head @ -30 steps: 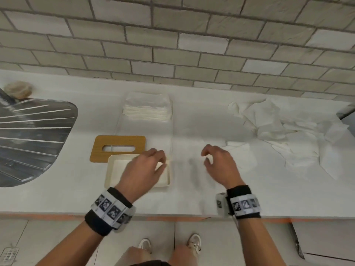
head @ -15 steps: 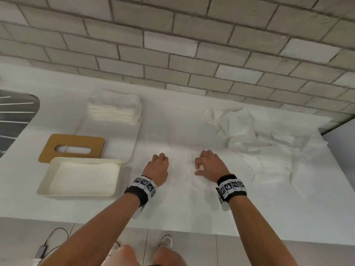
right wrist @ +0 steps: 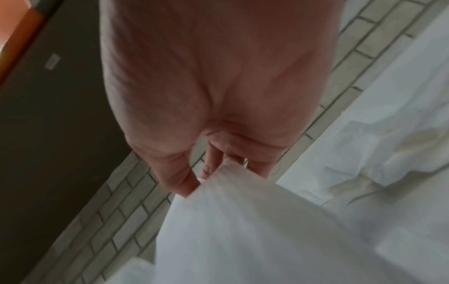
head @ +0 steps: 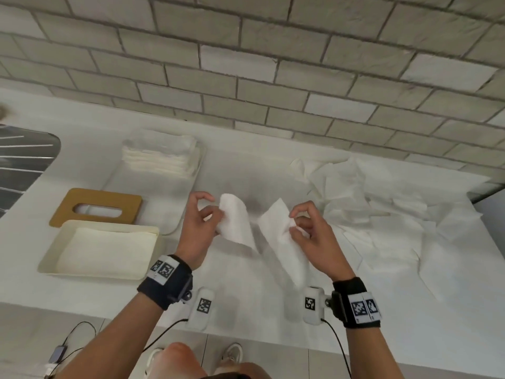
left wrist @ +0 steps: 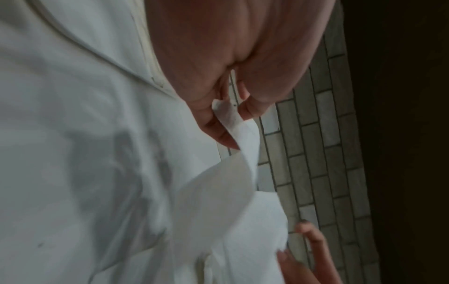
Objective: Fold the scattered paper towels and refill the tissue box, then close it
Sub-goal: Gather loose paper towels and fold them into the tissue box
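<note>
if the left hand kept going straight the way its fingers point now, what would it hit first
Most likely the paper towel it already pinches, then the right hand holding the other end. The left hand has its fingers pointing right, across the counter, though depth is hard to judge.

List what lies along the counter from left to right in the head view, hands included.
Metal sink drainer → wooden lid with slot → left hand pinching the paper towel → right hand pinching its other end → pile of scattered paper towels.
</note>
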Motion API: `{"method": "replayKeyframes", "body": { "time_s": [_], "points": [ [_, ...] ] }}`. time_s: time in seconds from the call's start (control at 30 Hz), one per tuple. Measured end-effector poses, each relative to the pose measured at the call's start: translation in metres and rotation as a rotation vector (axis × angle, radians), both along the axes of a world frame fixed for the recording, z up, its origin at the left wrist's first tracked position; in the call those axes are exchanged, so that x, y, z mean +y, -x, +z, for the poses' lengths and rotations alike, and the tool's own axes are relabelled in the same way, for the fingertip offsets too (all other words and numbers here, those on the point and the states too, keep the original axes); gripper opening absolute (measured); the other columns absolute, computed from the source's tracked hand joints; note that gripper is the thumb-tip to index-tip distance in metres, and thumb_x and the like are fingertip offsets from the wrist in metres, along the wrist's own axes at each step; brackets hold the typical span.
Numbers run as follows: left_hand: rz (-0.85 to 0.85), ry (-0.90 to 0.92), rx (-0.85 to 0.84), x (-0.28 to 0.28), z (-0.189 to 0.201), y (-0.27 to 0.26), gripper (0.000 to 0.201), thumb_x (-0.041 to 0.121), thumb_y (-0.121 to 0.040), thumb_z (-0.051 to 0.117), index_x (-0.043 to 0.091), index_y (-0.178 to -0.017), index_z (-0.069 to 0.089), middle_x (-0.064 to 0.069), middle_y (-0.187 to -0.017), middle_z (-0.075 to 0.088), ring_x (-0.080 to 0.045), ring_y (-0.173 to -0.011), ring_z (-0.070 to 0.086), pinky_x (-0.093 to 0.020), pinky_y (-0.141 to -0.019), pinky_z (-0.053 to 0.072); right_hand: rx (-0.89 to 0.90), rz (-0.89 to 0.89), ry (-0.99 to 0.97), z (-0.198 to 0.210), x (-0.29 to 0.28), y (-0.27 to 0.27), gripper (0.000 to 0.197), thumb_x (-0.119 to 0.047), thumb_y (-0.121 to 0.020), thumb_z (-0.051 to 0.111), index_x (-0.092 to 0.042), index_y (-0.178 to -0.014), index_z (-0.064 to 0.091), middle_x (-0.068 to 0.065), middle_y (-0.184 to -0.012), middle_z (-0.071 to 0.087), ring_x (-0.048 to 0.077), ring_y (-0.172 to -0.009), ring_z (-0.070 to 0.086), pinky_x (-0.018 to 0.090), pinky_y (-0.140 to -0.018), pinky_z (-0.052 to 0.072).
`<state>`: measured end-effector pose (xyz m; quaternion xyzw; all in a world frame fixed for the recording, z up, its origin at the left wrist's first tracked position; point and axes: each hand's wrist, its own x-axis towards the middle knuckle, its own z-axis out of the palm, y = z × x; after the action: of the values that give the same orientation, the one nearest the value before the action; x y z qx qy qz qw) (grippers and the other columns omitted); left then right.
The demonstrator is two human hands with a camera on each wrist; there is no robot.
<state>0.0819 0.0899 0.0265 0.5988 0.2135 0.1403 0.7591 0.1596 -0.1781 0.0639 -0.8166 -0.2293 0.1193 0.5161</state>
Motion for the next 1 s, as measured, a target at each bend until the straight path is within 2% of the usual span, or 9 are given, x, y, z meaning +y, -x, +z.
{"method": "replayKeyframes", "body": {
  "time_s": [0.13, 0.23, 0.37, 0.43, 0.57, 0.67, 0.8, 0.9, 1.0],
  "points": [
    [-0.050, -0.078, 0.069, 0.004, -0.025, 0.021, 0.036, 0.004, -0.104, 0.060, 0.032, -0.126, 0.058, -0.010, -0.089, 0.063, -0.019, -0.083, 0.060, -0.034, -0.067, 0.052, 0.047, 0.050, -0.017, -0.004, -0.003, 0.008, 0.046, 0.013, -0.097, 0.051, -0.022, -0.116, 0.073, -0.008, -0.120, 0.071, 0.014, -0.108, 0.066, 0.027, -0.094, 0.049],
    [-0.123, -0.253, 0.175, 0.006, -0.064, 0.037, 0.035, 0.023, -0.101, 0.072, 0.039, -0.131, 0.061, -0.005, -0.099, 0.072, -0.019, -0.086, 0.063, -0.032, -0.072, 0.052, 0.069, 0.060, 0.073, -0.015, 0.001, 0.013, 0.046, 0.007, -0.098, 0.056, -0.031, -0.105, 0.080, -0.013, -0.118, 0.075, 0.003, -0.106, 0.066, 0.020, -0.089, 0.044],
    [-0.149, -0.410, 0.302, 0.014, -0.099, 0.051, 0.027, 0.017, -0.096, 0.075, 0.035, -0.115, 0.069, -0.011, -0.077, 0.063, -0.028, -0.071, 0.056, -0.036, -0.073, 0.048, 0.055, 0.117, 0.166, -0.012, 0.028, 0.030, 0.010, -0.030, -0.094, 0.083, -0.033, -0.090, 0.074, -0.016, -0.100, 0.074, 0.007, -0.098, 0.067, 0.019, -0.083, 0.043],
    [-0.175, -0.455, 0.300, 0.018, -0.107, 0.053, 0.018, 0.016, -0.098, 0.065, 0.030, -0.107, 0.073, -0.020, -0.074, 0.058, -0.034, -0.067, 0.049, -0.034, -0.070, 0.040, 0.113, 0.262, 0.166, -0.005, 0.042, 0.037, 0.018, -0.028, -0.090, 0.087, -0.030, -0.089, 0.070, -0.015, -0.096, 0.070, 0.003, -0.087, 0.066, 0.015, -0.084, 0.044],
    [-0.221, -0.274, 0.356, 0.025, -0.104, 0.051, 0.030, 0.010, -0.099, 0.053, 0.020, -0.092, 0.080, 0.000, -0.092, 0.079, -0.027, -0.083, 0.066, -0.035, -0.077, 0.048, 0.357, 0.440, 0.004, 0.002, 0.070, 0.033, 0.014, -0.013, -0.096, 0.082, -0.014, -0.105, 0.071, -0.010, -0.109, 0.072, 0.007, -0.082, 0.072, 0.024, -0.085, 0.053],
    [-0.219, -0.066, 0.398, 0.025, -0.094, 0.049, 0.048, 0.046, -0.091, 0.054, 0.000, -0.090, 0.069, -0.011, -0.085, 0.069, -0.030, -0.080, 0.056, -0.042, -0.074, 0.040, 0.378, 0.447, 0.049, -0.027, 0.087, 0.011, 0.017, -0.012, -0.097, 0.080, -0.013, -0.113, 0.072, -0.002, -0.120, 0.074, 0.018, -0.103, 0.077, 0.031, -0.086, 0.057],
    [-0.230, 0.017, 0.458, 0.025, -0.095, 0.047, 0.077, 0.075, -0.099, 0.041, 0.010, -0.107, 0.080, -0.014, -0.104, 0.080, -0.033, -0.096, 0.075, -0.045, -0.089, 0.056, 0.226, 0.518, 0.276, -0.076, 0.103, -0.010, 0.019, -0.018, -0.096, 0.080, -0.025, -0.112, 0.073, -0.016, -0.123, 0.072, 0.003, -0.127, 0.062, 0.033, -0.114, 0.045],
    [-0.234, -0.229, 0.407, 0.025, -0.098, 0.050, 0.064, 0.073, -0.091, 0.059, 0.010, -0.084, 0.072, -0.005, -0.076, 0.069, -0.027, -0.068, 0.060, -0.044, -0.071, 0.047, 0.154, 0.542, 0.359, -0.087, 0.112, -0.016, 0.022, -0.019, -0.096, 0.079, -0.031, -0.113, 0.071, -0.020, -0.122, 0.072, 0.000, -0.126, 0.060, 0.026, -0.110, 0.041],
    [-0.221, -0.400, 0.375, 0.026, -0.104, 0.052, 0.053, 0.063, -0.093, 0.064, 0.011, -0.082, 0.069, -0.001, -0.068, 0.060, -0.012, -0.065, 0.051, -0.034, -0.067, 0.041, 0.136, 0.540, 0.360, -0.078, 0.120, -0.017, 0.031, -0.025, -0.096, 0.080, -0.036, -0.120, 0.064, -0.017, -0.122, 0.070, 0.000, -0.123, 0.061, 0.019, -0.102, 0.044]
  ]
}}
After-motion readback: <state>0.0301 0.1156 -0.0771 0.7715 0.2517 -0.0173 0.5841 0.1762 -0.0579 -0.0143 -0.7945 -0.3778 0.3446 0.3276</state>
